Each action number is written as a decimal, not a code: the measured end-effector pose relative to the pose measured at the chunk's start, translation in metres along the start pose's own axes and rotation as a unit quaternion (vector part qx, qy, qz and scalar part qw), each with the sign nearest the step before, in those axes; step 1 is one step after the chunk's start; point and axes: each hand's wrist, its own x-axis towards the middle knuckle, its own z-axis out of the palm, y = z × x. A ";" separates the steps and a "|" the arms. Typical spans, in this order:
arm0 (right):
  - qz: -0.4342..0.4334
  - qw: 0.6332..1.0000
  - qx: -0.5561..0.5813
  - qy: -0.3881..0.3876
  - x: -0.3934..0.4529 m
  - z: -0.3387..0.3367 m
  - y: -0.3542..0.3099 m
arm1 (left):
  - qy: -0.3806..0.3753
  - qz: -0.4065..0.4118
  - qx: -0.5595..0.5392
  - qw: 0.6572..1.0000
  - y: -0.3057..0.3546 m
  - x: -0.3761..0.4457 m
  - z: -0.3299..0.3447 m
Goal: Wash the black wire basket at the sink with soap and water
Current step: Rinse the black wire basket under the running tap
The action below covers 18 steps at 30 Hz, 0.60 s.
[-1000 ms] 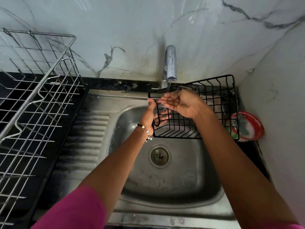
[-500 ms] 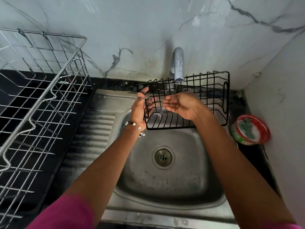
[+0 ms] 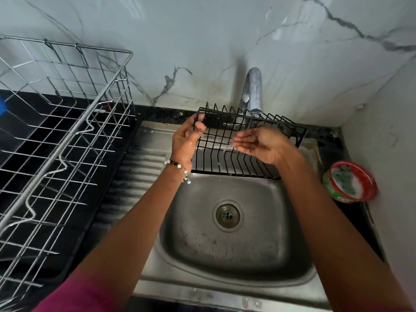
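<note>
We see the basket (image 3: 227, 152) held over the far part of the sink (image 3: 236, 262), under the tap (image 3: 252, 91), tilted so its open grid faces us; a thin stream of water falls from the tap onto its upper wires. The left hand (image 3: 185, 140) takes the basket at its upper left corner; thumb and fingers of that grip are clamped on the corner wires, so the whole basket stretches off to the right of the grip and down toward the sink. A bead bracelet (image 3: 179, 168) sits on that wrist. The right hand (image 3: 258, 144) lies in front of the basket's middle, palm up, fingers relaxed and a little apart, cupped below the stream; we cannot tell whether the fingertips touch the wires; this grip holds nothing. The basket's right end juts past the right hand toward the sink's far right corner; its lower edge hangs over the basin, above the drain (image 3: 227, 215). Left of the sink stands a steel rack (image 3: 63, 140) on the black desk (image 3: 369, 224); right of the sink, near the wall, sits a red tub (image 3: 350, 183) with green and white inside. Pink sleeves show at the near edge.
</note>
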 end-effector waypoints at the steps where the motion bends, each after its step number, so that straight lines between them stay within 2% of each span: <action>1: 0.001 0.999 0.003 0.032 0.003 0.000 0.002 | 0.009 -0.002 0.005 1.000 0.001 0.000 -0.001; 3: 0.012 0.999 0.016 0.033 0.004 0.004 0.007 | 0.019 -0.013 0.009 1.000 0.004 0.001 -0.002; 7: 0.016 0.996 0.074 -0.056 -0.003 0.012 0.010 | 0.028 -0.014 0.020 0.999 0.013 -0.006 -0.002; 11: 0.001 1.000 -0.010 0.016 0.002 0.011 0.014 | 0.032 0.003 0.020 0.999 0.021 -0.009 -0.007; 12: -0.001 0.999 -0.035 0.014 0.002 0.011 0.015 | 0.031 0.013 0.018 0.999 0.021 -0.009 -0.009; 16: -0.001 0.990 -0.073 -0.122 -0.011 0.019 0.016 | -0.003 0.053 0.010 0.999 0.022 -0.010 -0.015; 18: 0.011 0.983 -0.123 -0.139 -0.013 0.020 0.017 | -0.011 0.065 0.005 0.998 0.022 -0.012 -0.016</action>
